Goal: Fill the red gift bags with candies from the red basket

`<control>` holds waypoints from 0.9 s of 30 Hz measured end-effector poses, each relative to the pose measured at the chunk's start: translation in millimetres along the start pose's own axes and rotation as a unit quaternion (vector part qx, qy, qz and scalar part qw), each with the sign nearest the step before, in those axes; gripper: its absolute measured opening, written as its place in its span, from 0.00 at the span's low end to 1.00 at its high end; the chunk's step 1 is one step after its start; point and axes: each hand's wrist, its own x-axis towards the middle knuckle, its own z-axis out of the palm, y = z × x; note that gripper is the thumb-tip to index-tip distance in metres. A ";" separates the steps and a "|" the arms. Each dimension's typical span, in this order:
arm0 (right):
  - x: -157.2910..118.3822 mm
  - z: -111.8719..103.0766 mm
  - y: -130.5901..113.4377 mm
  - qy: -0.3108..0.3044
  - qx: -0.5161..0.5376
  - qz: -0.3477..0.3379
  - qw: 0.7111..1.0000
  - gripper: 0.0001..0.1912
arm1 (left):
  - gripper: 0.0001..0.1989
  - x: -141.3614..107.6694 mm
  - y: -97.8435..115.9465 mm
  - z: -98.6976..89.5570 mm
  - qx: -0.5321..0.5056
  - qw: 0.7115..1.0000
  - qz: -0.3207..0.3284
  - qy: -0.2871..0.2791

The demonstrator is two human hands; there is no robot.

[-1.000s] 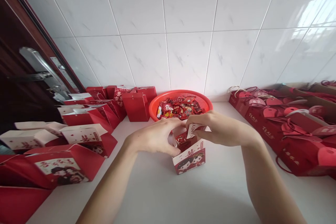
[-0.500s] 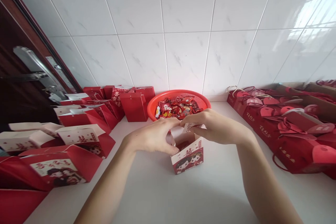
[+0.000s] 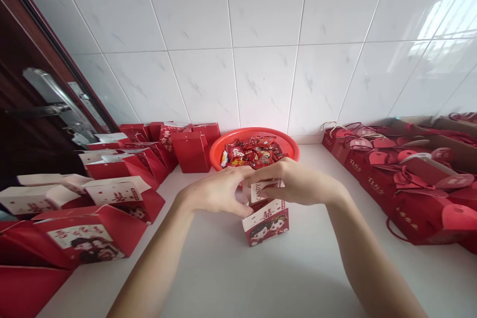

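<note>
A red and white paper candy box (image 3: 266, 228), printed with two cartoon faces, stands open-topped on the white surface before me. My left hand (image 3: 218, 190) grips its left side, the thumb at the near rim and the fingers behind. Over the opening, my right hand (image 3: 288, 181) pinches a small pale piece lettered CANDY (image 3: 256, 193). I cannot tell whether this piece is a loose packet or a flap of the box. The right fingertips are partly hidden, and so is most of the box's inside.
Behind my hands, a red plastic basket (image 3: 219, 146) holds many wrapped sweets (image 3: 257, 151). Red paper boxes (image 3: 100, 233), several with raised flaps, crowd the left side. On the right are rows of red gift boxes (image 3: 372, 176) with cord handles. A tiled wall (image 3: 264, 84) closes off the back.
My right hand has moved slightly left and the CANDY piece has turned more upright, lower over the box opening. The left hand and the box stay nearly in place.
</note>
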 end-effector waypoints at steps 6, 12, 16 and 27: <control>-0.7 -0.2 2.4 -0.025 0.028 0.009 0.999 0.15 | 0.21 0.6 1.8 -1.7 -0.012 1.000 0.002 -0.018; -11.3 -12.0 3.5 0.076 0.003 0.021 0.997 0.13 | 0.26 1.6 -3.3 -0.7 -0.021 1.000 -0.001 -0.023; -20.0 -20.5 9.0 0.166 -0.002 0.048 0.985 0.11 | 0.25 2.1 -4.6 -1.1 -0.020 1.000 0.016 0.002; -24.8 -22.3 25.7 0.062 -0.067 0.169 0.981 0.27 | 0.16 7.3 -12.1 2.7 0.017 0.998 0.059 0.023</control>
